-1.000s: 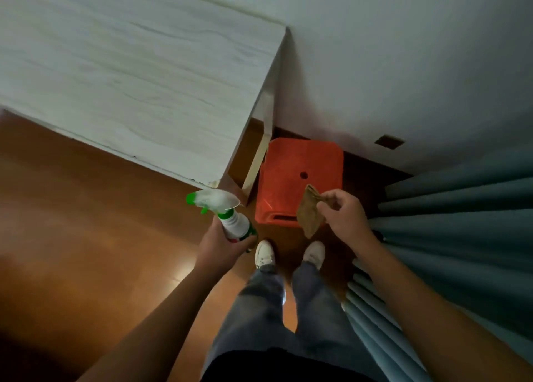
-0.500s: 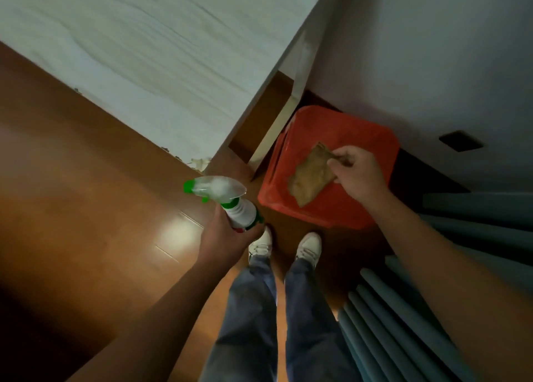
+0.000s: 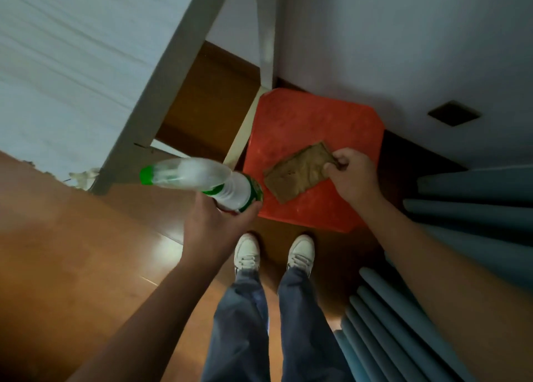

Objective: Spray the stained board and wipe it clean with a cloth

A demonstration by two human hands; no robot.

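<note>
The left hand is wrapped round the body of a spray bottle, holding it just over the near-left corner of the orange board. Its green-tipped nozzle points left, away from the board, so it looks carried rather than aimed. The bottle's own head hides the trigger, so I cannot tell whether a finger is on it. The right hand pinches the far corner of a brown cloth between thumb and curled fingers at the board's right edge. The rest of the cloth is spread flat toward the middle and near edge, probably laid there for wiping or parked while the spraying is done. The board, which may be the top of a low stool, sits on the floor right in front of the person's white shoes. It shows pale specks and dull smears across its surface, and nothing on it reads clearly as wet, so I judge the cleaning barely begun. Glossy brown wood flooring runs left under a white wood-grain desk, whose leg stands at the board's far-left corner. A plain pale wall rises behind, with a small dark square opening. Grey-blue pleated curtains hang close on the right.
</note>
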